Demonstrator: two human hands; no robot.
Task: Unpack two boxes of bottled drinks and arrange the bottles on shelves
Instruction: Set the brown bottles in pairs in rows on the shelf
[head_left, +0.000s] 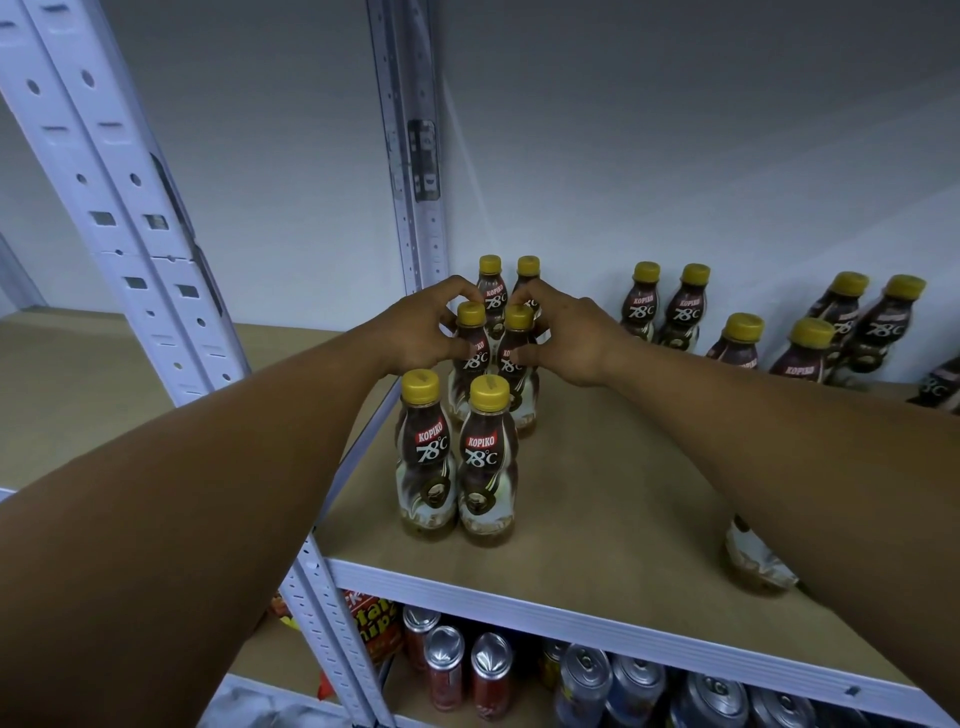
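The left hand (426, 328) curls its fingers round the left middle bottle (471, 315), and the right hand (569, 338) grips the right middle bottle (518, 318) touching it. Both stand upright on the shelf (597, 467), between a front pair (423, 452) and a back pair (491, 283). More bottles (685, 306) stand along the wall at the right, with cans (491, 670) below.

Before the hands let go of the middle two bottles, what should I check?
1. Left hand grips left middle bottle: ok.
2. Right hand grips right middle bottle: ok.
3. Front bottles upright, caps on: ok.
4. Shelf has bare space to the right: ok.
5. Bottle under the right forearm, near the front edge, standing safely: cannot tell.
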